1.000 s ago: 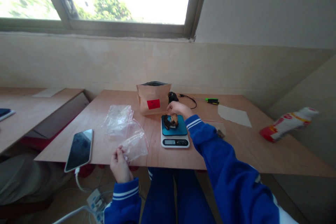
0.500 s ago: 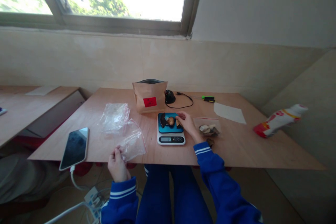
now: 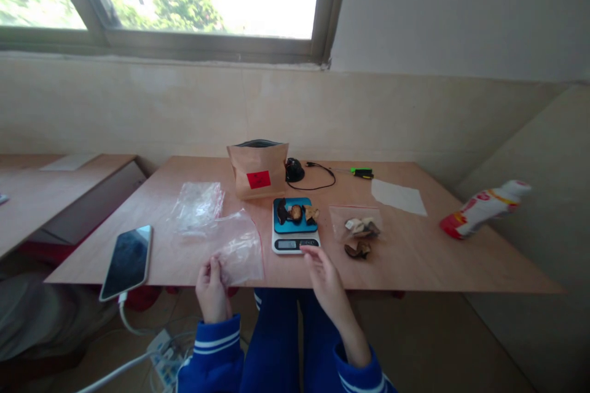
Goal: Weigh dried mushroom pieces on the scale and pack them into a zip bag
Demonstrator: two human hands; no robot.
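Observation:
A small digital scale (image 3: 295, 239) with a blue top stands near the table's front edge, with a few dark and tan dried pieces (image 3: 295, 213) on it. My right hand (image 3: 325, 276) hovers just in front of the scale, fingers apart and holding nothing. My left hand (image 3: 212, 288) pinches the near corner of a clear zip bag (image 3: 239, 249) lying on the table. To the right of the scale lies another clear bag with dried pieces (image 3: 362, 227) in it and one loose piece (image 3: 357, 250) beside it.
A brown paper pouch (image 3: 258, 171) with a red label stands behind the scale. More clear bags (image 3: 197, 204) lie to the left, a phone (image 3: 128, 253) on a cable at the front left. A black cable (image 3: 318, 175), white paper (image 3: 397, 196) and a red-white package (image 3: 482, 212) are to the right.
My right hand has drawn back from the scale's top to the table's front edge, leaving the dried pieces on the scale. My left hand stays on the clear bag.

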